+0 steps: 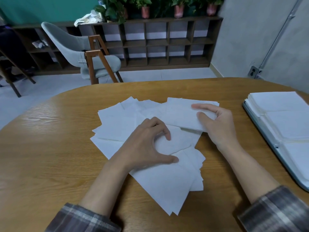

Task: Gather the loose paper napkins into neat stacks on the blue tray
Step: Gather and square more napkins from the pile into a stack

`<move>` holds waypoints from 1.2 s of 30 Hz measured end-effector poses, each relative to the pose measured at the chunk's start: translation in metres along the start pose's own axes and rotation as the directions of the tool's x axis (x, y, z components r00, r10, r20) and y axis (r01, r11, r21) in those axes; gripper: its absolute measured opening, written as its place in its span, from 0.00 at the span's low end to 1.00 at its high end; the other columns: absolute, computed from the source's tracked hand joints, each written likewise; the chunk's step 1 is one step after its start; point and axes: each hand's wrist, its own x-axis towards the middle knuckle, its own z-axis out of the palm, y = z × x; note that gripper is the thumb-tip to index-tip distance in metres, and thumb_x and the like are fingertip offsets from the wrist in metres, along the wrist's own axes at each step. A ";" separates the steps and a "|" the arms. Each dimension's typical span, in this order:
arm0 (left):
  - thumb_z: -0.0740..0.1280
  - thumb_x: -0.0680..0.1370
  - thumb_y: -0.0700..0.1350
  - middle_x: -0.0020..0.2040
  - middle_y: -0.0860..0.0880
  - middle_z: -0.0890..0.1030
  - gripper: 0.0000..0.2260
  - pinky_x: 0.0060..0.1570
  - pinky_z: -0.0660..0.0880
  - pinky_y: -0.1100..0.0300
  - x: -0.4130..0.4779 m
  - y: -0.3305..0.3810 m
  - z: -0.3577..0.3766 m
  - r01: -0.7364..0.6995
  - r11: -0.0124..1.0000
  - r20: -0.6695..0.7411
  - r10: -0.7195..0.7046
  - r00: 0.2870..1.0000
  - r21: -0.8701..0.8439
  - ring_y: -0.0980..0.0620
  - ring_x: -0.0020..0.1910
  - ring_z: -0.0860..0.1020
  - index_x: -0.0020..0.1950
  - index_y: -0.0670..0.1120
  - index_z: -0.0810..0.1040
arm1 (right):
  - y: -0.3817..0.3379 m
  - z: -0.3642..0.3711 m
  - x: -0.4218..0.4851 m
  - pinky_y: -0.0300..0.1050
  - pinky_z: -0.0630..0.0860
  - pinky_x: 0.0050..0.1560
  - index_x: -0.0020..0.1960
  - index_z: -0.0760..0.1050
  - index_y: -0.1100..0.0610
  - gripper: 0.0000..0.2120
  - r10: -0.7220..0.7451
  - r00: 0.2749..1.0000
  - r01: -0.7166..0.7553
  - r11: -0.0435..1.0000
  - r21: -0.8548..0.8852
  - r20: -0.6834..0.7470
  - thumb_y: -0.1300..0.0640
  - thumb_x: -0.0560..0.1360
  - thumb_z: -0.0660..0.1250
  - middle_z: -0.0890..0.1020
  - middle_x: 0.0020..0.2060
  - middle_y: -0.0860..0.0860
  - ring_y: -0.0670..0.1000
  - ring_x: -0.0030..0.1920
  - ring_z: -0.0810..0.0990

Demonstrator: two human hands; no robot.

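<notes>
My left hand (147, 144) lies on the heap of loose napkins (163, 181) in the middle of the wooden table (50, 148). Its fingers are curled, and the index fingertip and thumb are drawn toward each other on the top napkin (175, 143), so the sheet buckles up between them. My right hand (219, 124) grips a bundle of napkins (180, 113) by its right end. The thumb and index finger are laid across the top; the other fingers are hidden from me. The bundle is raised at a slant over the far right part of the heap, and its left end reaches over the sheets fanned out there. The loose napkins spread from the far middle of the table toward me, overlapping at all angles. The blue tray (267, 131) sits well apart at the table's right edge, with neat stacks of napkins (280, 104) side by side on it. Plaid sleeves (87, 218) cover both my forearms. Beyond the table stand a grey chair (75, 47) and a dark shelf unit (158, 44) with potted plants (145, 10) on top.
</notes>
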 end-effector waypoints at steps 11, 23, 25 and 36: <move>0.74 0.74 0.44 0.48 0.57 0.84 0.03 0.55 0.78 0.49 -0.002 0.003 -0.003 -0.078 0.979 -0.213 0.037 0.976 -0.189 0.52 0.52 0.83 0.47 0.50 0.84 | -0.010 0.000 -0.004 0.28 0.72 0.64 0.62 0.85 0.53 0.16 -0.119 0.978 0.109 0.992 0.071 0.168 0.68 0.81 0.67 0.85 0.57 0.33 0.32 0.63 0.78; 0.70 0.83 0.40 0.47 0.45 0.87 0.07 0.43 0.73 0.56 -0.001 0.012 -0.014 0.049 0.779 -0.156 -0.186 0.970 -0.626 0.49 0.42 0.81 0.48 0.44 0.87 | -0.016 0.002 -0.011 0.38 0.78 0.57 0.58 0.86 0.57 0.12 -0.157 0.883 0.041 0.964 0.261 0.442 0.52 0.78 0.75 0.88 0.55 0.50 0.49 0.59 0.85; 0.71 0.82 0.42 0.49 0.44 0.87 0.06 0.46 0.75 0.58 -0.001 0.014 -0.015 0.056 0.761 -0.147 -0.196 0.970 -0.646 0.45 0.44 0.83 0.50 0.45 0.88 | -0.017 0.006 -0.014 0.42 0.81 0.51 0.55 0.86 0.60 0.08 -0.147 0.901 0.039 0.965 0.260 0.409 0.58 0.77 0.75 0.89 0.51 0.53 0.52 0.53 0.87; 0.79 0.75 0.41 0.45 0.57 0.85 0.12 0.37 0.73 0.72 0.002 0.011 -0.018 0.024 0.792 -0.373 -0.314 0.873 -0.610 0.64 0.37 0.78 0.57 0.51 0.85 | -0.020 0.010 -0.016 0.56 0.81 0.63 0.63 0.83 0.57 0.16 -0.015 0.909 -0.146 0.926 0.350 0.418 0.57 0.75 0.74 0.87 0.58 0.53 0.56 0.60 0.86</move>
